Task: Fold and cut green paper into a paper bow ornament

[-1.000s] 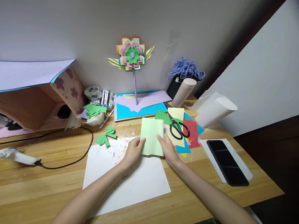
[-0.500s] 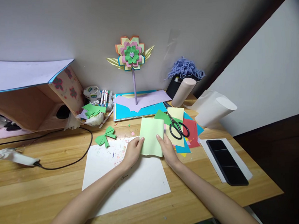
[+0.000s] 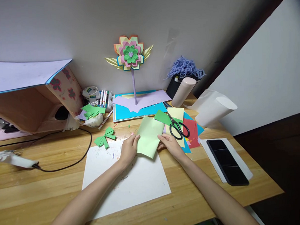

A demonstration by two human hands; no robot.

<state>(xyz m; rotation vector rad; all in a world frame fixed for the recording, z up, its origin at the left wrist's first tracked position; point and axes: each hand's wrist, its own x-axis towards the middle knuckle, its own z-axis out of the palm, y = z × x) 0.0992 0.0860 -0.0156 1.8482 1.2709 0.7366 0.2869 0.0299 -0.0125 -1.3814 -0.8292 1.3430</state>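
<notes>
- Pale wooden desk (image 3: 180, 206) fills the lower part of the frame, with a large white paper sheet (image 3: 135, 191) near its middle, speckled with small coloured marks.
- Just beyond the forearms, a pale green rectangular piece of paper (image 3: 149, 135) is held at the centre of the frame, slightly tilted, over the far right part of the white sheet.
- Left hand (image 3: 128, 149): grasping the green piece's left edge, thumb uppermost. Right hand (image 3: 172, 146): pinching its right edge, thumb on the face, fingers partly hidden behind.
- It looks light, thin and pliable, likely to buckle or crease if squeezed inward; the opposite side edges seem the best hold, with light, even pressure.
- Right of centre, black-handled scissors (image 3: 174, 122) lie on green, yellow, blue and red paper (image 3: 193, 134) pieces. Farther right, a black phone (image 3: 227, 162) rests on something white and flat.
- Left of centre, a green bow-shaped paper cutout (image 3: 106, 136) lies beside the white sheet's far edge.
- Behind, a layered multicoloured paper flower (image 3: 130, 54) stands upright on a purple stem, over a purple paper cutout (image 3: 151, 97).
- Blue-violet yarn (image 3: 184, 68) sits at upper right, an open cardboard box (image 3: 29, 110) at left, before a grey wall (image 3: 93, 29).
</notes>
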